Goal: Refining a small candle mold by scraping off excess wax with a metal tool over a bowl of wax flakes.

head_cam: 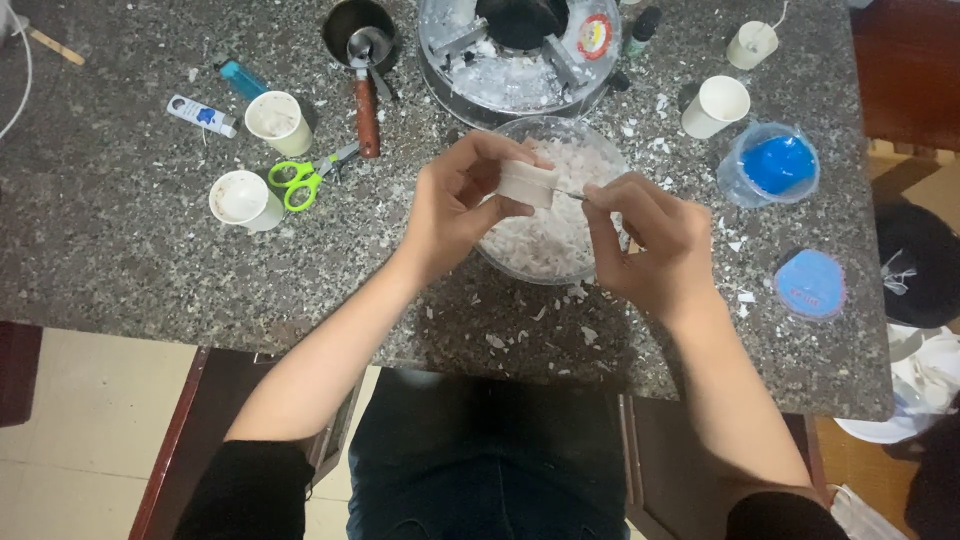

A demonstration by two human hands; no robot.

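My left hand holds a small white wax block over a clear glass bowl filled with white wax shavings. My right hand pinches a thin metal tool whose tip touches the right side of the block. Both hands hover above the bowl at the middle of the grey speckled stone counter.
Behind the bowl stands a round metal pot with wax bits. To the left lie green scissors, two paper cups, a ladle with a red handle, a blue lighter. On the right: white cup, blue-filled container, blue lid.
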